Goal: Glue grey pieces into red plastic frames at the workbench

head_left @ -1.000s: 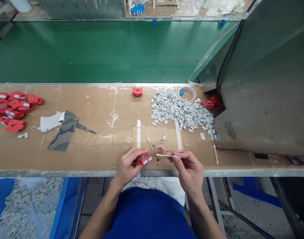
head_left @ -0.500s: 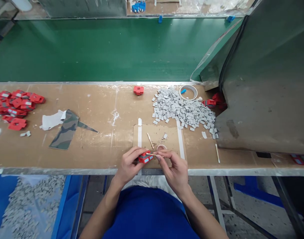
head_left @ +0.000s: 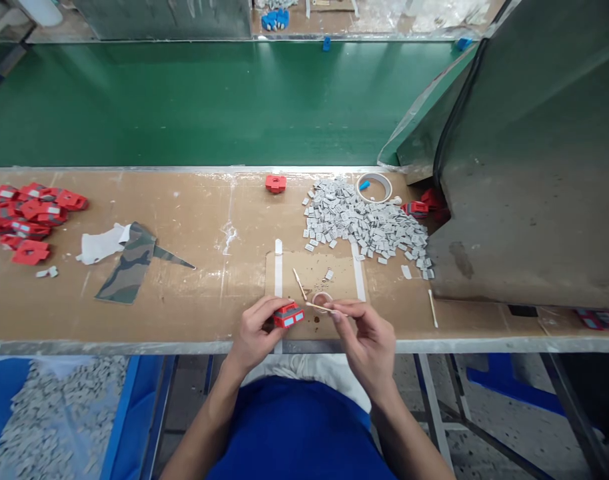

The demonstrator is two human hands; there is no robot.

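Note:
Near the bench's front edge, my left hand [head_left: 255, 328] is closed on a red toy car body [head_left: 288, 315] with grey and pale blue window patches. My right hand [head_left: 367, 333] pinches a cotton swab [head_left: 318, 307], its tip pointing left, a little apart from the car body. Just behind the swab sits a small round cup [head_left: 322, 299], partly covered by it. A second cotton swab [head_left: 300, 284] lies on the cardboard sheet [head_left: 314, 262], with one small grey piece [head_left: 329, 275] to its right.
A heap of small grey pieces [head_left: 364, 223] lies behind, beside a tape roll [head_left: 374, 188]. Red car bodies [head_left: 32, 210] are piled far left, near camouflage cloth [head_left: 129, 263]. A large metal panel [head_left: 529, 167] stands at right; a green belt [head_left: 194, 103] runs behind.
My right hand has drawn the cotton swab to the right, away from the car body. My left hand keeps its hold, with the car body shifted slightly left in view.

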